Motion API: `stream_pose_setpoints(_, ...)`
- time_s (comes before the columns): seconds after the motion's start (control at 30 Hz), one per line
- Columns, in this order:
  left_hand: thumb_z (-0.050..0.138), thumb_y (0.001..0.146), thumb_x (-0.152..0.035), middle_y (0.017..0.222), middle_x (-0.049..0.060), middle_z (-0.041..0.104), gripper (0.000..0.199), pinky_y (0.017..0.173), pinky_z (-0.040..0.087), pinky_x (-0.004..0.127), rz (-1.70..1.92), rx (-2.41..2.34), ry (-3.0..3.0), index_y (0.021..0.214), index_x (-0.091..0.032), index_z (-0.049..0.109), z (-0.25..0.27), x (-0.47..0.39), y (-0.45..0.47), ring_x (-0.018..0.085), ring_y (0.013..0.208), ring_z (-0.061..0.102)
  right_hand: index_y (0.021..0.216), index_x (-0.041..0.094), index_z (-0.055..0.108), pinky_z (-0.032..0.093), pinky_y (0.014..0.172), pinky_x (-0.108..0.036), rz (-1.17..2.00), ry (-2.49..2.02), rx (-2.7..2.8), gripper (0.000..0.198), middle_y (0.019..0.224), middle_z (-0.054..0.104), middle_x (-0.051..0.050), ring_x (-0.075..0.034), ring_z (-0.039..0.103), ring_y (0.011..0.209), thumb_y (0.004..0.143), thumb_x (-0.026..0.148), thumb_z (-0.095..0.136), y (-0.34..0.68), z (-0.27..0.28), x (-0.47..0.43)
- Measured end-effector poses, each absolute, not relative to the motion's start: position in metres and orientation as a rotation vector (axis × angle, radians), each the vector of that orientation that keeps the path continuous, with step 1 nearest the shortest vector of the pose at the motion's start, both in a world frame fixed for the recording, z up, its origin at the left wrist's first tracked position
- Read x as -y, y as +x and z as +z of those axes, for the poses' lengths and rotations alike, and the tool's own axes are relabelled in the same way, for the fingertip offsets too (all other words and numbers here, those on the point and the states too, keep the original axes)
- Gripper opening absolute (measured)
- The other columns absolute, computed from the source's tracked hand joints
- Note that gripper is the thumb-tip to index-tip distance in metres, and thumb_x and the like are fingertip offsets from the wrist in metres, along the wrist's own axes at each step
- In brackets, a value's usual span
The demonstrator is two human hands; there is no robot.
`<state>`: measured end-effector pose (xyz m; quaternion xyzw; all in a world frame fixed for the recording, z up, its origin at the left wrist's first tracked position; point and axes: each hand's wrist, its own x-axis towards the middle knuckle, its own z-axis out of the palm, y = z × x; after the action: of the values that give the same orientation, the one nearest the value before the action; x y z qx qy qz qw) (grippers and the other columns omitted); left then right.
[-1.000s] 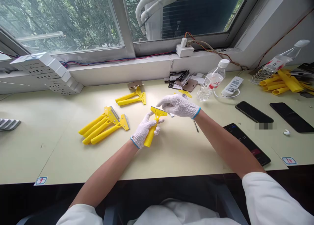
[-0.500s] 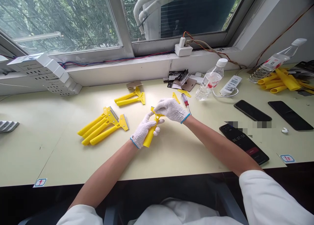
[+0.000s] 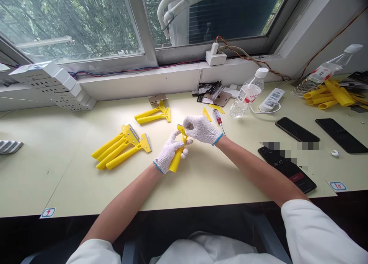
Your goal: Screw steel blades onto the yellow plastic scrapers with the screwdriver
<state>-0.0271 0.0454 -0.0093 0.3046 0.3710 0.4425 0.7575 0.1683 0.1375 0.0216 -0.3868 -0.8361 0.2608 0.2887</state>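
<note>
A yellow scraper [image 3: 176, 159] is gripped by my gloved left hand [image 3: 169, 152], its handle slanting down toward me and its head pointing away. My gloved right hand [image 3: 199, 129] is closed in a pinch at the right side of the scraper's head, partly covering it; whatever is between its fingertips is hidden. Behind my right hand lie a screwdriver [image 3: 217, 117] with a red and clear handle and small yellow plastic pieces [image 3: 207, 114]. Left of my hands, several yellow scrapers with metal blades [image 3: 126, 153] lie side by side. Two more yellow scraper bodies [image 3: 152, 120] rest farther back.
Water bottles [image 3: 249, 92] stand at the right, near a power strip [image 3: 271, 99] and yellow handles [image 3: 327, 99]. Phones [image 3: 297, 129] lie at the right. Cards and packets [image 3: 212, 93] are by the sill; white boxes [image 3: 66, 89] stand back left.
My right hand's fingers have curled and shifted slightly at the scraper's head, showing more of it. My left hand keeps its hold on the handle.
</note>
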Motion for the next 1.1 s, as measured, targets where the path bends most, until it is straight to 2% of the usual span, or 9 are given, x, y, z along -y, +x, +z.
stream_pose_setpoints(0.27, 0.084, 0.089, -0.024, 0.12, 0.012, 0.079, 0.085, 0.058, 0.053, 0.026, 0.977, -0.804, 0.726, 0.162, -0.028, 0.041, -0.016, -0.048, -0.028, 0.012, 0.061, 0.067, 0.105, 0.019, 0.071, 0.052, 0.088, -0.029, 0.551, -0.934, 2.283, 0.016, 0.102, 0.078, -0.007, -0.02, 0.071, 0.09, 0.096, 0.012, 0.06, 0.168, 0.016, -0.137)
stream_pose_setpoints(0.37, 0.082, 0.09, -0.023, 0.121, 0.013, 0.078, 0.081, 0.058, 0.053, 0.025, 0.96, -0.771, 0.718, 0.161, -0.028, 0.043, -0.016, -0.047, -0.029, 0.011, 0.061, 0.066, 0.102, 0.019, 0.073, 0.052, 0.093, -0.032, 0.453, -0.869, 2.261, 0.012, 0.105, 0.078, -0.009, -0.022, 0.071, 0.096, 0.099, 0.016, 0.062, 0.168, 0.013, -0.137)
stream_pose_setpoints(0.5, 0.081, 0.09, -0.023, 0.121, 0.012, 0.077, 0.081, 0.056, 0.051, 0.023, 0.954, -0.719, 0.7, 0.162, -0.03, 0.043, -0.016, -0.047, -0.031, 0.01, 0.06, 0.064, 0.099, 0.02, 0.073, 0.054, 0.092, -0.032, 0.491, -0.819, 2.178, 0.009, 0.105, 0.08, -0.008, -0.022, 0.072, 0.099, 0.099, 0.018, 0.065, 0.171, 0.014, -0.138)
stream_pose_setpoints(0.63, 0.081, 0.091, -0.024, 0.123, 0.012, 0.077, 0.082, 0.055, 0.05, 0.023, 0.96, -0.704, 0.712, 0.163, -0.03, 0.042, -0.014, -0.049, -0.033, 0.009, 0.059, 0.064, 0.103, 0.02, 0.074, 0.056, 0.093, -0.033, 0.526, -0.863, 2.151, 0.009, 0.108, 0.082, -0.009, -0.023, 0.075, 0.101, 0.1, 0.021, 0.066, 0.172, 0.016, -0.138)
stream_pose_setpoints(0.8, 0.083, 0.09, -0.025, 0.121, 0.013, 0.078, 0.084, 0.055, 0.049, 0.023, 0.968, -0.728, 0.707, 0.163, -0.028, 0.042, -0.013, -0.048, -0.031, 0.01, 0.058, 0.064, 0.109, 0.024, 0.075, 0.056, 0.099, -0.037, 0.372, -0.975, 2.261, 0.013, 0.116, 0.082, -0.009, -0.026, 0.074, 0.108, 0.104, 0.023, 0.064, 0.174, 0.017, -0.138)
stream_pose_setpoints(1.1, 0.085, 0.089, -0.026, 0.12, 0.012, 0.08, 0.082, 0.056, 0.051, 0.025, 1.027, -0.785, 0.758, 0.159, -0.027, 0.044, -0.02, -0.047, -0.026, 0.011, 0.059, 0.066, 0.104, 0.023, 0.069, 0.054, 0.097, -0.04, 0.26, -0.858, 2.339, 0.008, 0.098, 0.077, -0.007, -0.022, 0.067, 0.094, 0.104, 0.017, 0.064, 0.172, 0.008, -0.143)
